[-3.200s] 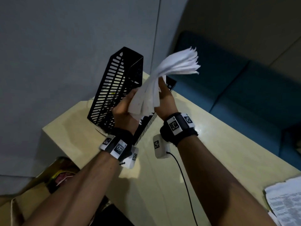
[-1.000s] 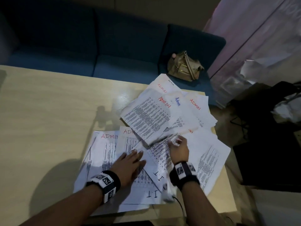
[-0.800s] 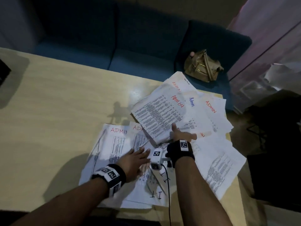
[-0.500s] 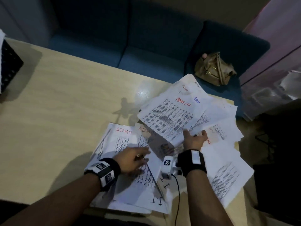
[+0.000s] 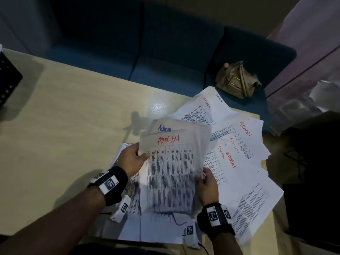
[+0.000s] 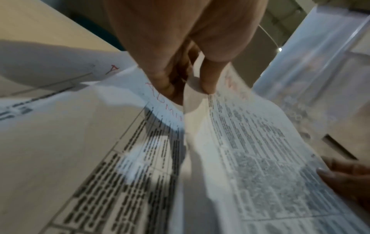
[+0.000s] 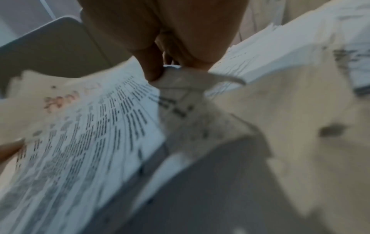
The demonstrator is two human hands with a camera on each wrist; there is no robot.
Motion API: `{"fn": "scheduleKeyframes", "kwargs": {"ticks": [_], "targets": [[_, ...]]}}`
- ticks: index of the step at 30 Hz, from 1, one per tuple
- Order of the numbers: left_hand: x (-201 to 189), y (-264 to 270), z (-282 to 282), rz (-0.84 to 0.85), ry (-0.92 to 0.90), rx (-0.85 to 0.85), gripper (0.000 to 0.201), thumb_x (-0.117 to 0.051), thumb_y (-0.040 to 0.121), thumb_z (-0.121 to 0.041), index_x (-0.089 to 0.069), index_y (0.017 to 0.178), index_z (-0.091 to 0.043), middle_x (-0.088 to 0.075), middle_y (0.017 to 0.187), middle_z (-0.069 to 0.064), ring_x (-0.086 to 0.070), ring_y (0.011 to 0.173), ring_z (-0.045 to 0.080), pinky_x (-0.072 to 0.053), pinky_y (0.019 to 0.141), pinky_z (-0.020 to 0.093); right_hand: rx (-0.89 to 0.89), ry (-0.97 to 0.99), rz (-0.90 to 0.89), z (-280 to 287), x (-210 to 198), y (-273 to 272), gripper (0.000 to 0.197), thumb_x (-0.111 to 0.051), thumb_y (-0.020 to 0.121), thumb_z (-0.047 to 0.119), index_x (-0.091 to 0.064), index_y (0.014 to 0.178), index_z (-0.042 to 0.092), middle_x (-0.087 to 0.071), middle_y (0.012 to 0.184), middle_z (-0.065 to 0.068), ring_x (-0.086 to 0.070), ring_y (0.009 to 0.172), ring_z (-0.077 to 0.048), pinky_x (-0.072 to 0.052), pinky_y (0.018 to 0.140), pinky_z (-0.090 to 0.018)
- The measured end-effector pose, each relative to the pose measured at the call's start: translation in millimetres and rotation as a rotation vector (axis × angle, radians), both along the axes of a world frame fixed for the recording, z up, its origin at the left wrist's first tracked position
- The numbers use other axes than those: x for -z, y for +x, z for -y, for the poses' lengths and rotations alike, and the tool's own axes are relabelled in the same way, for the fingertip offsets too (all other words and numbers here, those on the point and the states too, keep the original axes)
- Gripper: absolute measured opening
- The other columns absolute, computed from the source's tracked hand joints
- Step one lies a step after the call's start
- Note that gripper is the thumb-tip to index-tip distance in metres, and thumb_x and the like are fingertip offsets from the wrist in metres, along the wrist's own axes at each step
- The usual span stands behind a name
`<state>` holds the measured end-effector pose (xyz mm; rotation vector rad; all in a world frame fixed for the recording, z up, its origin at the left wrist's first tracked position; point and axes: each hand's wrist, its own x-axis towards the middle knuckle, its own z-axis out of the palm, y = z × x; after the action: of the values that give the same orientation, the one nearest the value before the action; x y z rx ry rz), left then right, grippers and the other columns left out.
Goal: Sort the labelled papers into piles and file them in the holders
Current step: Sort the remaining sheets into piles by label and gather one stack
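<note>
Worktop [image 5: 73,126], dim light. Left hand [image 5: 131,160] and right hand [image 5: 207,184] pinch opposite edges of lifted ADMIN sheets [image 5: 173,162], probably squaring them; loose papers [image 5: 239,144] beyond them.

Blue sofa [image 5: 165,57] — pale wooden table [image 5: 73,116]

Both arms are bare, with no sleeves. The left wrist, at the lower left of the frame, has a wide black wrist band [image 5: 114,184] with a white square tag printed in black blocks. The right wrist, at the lower middle, has a matching black band [image 5: 215,219] with two such tags. A small white box [image 5: 191,231] with a thin black cable [image 5: 204,248] hangs below it.
</note>
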<state>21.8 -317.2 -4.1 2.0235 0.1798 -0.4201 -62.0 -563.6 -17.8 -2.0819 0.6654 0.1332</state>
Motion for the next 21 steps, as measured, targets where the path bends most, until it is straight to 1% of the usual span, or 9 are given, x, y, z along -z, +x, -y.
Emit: {"fn": "scheduleKeyframes", "kwargs": {"ticks": [3, 5, 8, 11, 13, 15, 17, 19, 21], "targets": [[-6.3, -3.9, -6.7, -0.004, -0.169, -0.128, 0.032, -0.068, 0.087, -0.021, -0.061, 0.118, -0.016, -0.071, 0.101, 0.002, -0.066, 0.095, 0.019, -0.051, 0.081, 0.030, 0.033, -0.002, 0.029, -8.9, -6.5, 7.2, 0.010, -0.049, 0.097, 0.023, -0.056, 0.096, 0.016, -0.064, 0.087, -0.003, -0.058, 0.082, -0.023, -0.039, 0.059, -0.021], [-13.6, -6.3, -13.3, -0.014, -0.344, -0.132, 0.038, -0.066, 0.087, -0.031, -0.056, 0.124, -0.027, -0.068, 0.107, -0.013, -0.063, 0.099, 0.003, -0.049, 0.082, 0.020, 0.056, 0.030, 0.050, -15.9, -5.9, 8.2, 0.016, -0.047, 0.097, 0.023, -0.057, 0.090, 0.012, -0.065, 0.082, -0.007, -0.057, 0.077, -0.023, -0.040, 0.059, -0.022], [-15.0, -10.4, -20.6, -0.053, -0.422, -0.035, 0.038, -0.066, 0.084, -0.035, -0.056, 0.120, -0.034, -0.069, 0.109, -0.019, -0.063, 0.104, -0.002, -0.048, 0.088, 0.022, 0.091, 0.096, 0.079, -31.6, -12.0, 7.5, 0.031, -0.041, 0.099, 0.026, -0.054, 0.077, 0.007, -0.058, 0.071, -0.015, -0.050, 0.066, -0.022, -0.041, 0.057, -0.025], [-14.7, -15.9, -23.1, -0.069, -0.311, -0.114, 0.023, -0.068, 0.086, -0.029, -0.064, 0.108, -0.023, -0.071, 0.098, -0.011, -0.065, 0.096, 0.010, -0.050, 0.089, 0.032, 0.032, -0.031, 0.073, -38.9, -17.6, 6.5, 0.035, -0.037, 0.101, 0.026, -0.044, 0.068, 0.016, -0.049, 0.065, 0.004, -0.044, 0.064, -0.021, -0.032, 0.050, -0.016], [-18.8, -21.9, -21.3, -0.081, -0.275, -0.183, 0.011, -0.067, 0.087, -0.029, -0.066, 0.086, -0.019, -0.068, 0.070, -0.016, -0.061, 0.074, 0.012, -0.048, 0.068, 0.025, 0.019, -0.019, 0.103, -44.1, -20.2, 6.7, 0.025, -0.041, 0.100, 0.029, -0.046, 0.078, 0.018, -0.051, 0.071, 0.006, -0.048, 0.066, -0.017, -0.032, 0.051, -0.018], [-22.2, -27.4, -17.7, -0.092, -0.240, -0.180, 0.020, -0.065, 0.087, -0.035, -0.063, 0.080, -0.016, -0.060, 0.051, -0.015, -0.054, 0.059, 0.010, -0.038, 0.052, 0.017, 0.048, 0.118, 0.117, -48.5, -19.6, 5.3, 0.019, -0.056, 0.094, 0.023, -0.046, 0.109, 0.020, -0.059, 0.091, 0.005, -0.058, 0.078, -0.007, -0.043, 0.060, -0.017], [-18.5, -33.0, -16.3, -0.080, -0.203, -0.164, 0.039, -0.062, 0.086, -0.044, -0.065, 0.105, -0.010, -0.067, 0.070, -0.007, -0.061, 0.066, 0.011, -0.039, 0.056, 0.017, 0.078, 0.189, 0.150, -49.5, -17.0, 1.4, 0.050, -0.065, 0.086, 0.013, -0.038, 0.126, 0.024, -0.062, 0.099, 0.006, -0.063, 0.087, -0.007, -0.052, 0.066, -0.018], [-10.3, -39.2, -18.0, -0.078, -0.198, -0.093, 0.057, -0.063, 0.080, -0.057, -0.058, 0.123, -0.020, -0.068, 0.094, -0.007, -0.064, 0.083, 0.009, -0.048, 0.079, 0.027, 0.137, 0.173, 0.169, -47.5, -19.6, -1.4, 0.044, -0.064, 0.086, 0.011, -0.043, 0.123, 0.023, -0.065, 0.094, 0.002, -0.064, 0.081, -0.009, -0.049, 0.058, -0.009], [-2.6, -43.5, -19.2, -0.105, -0.173, 0.007, 0.048, -0.068, 0.076, -0.059, -0.060, 0.115, -0.033, -0.066, 0.111, -0.009, -0.064, 0.102, 0.013, -0.046, 0.096, 0.037, 0.160, 0.094, 0.186, -42.6, -21.3, -3.4, 0.024, -0.061, 0.089, 0.014, -0.050, 0.109, 0.020, -0.063, 0.083, 0.002, -0.061, 0.072, -0.015, -0.042, 0.049, -0.006]]}}
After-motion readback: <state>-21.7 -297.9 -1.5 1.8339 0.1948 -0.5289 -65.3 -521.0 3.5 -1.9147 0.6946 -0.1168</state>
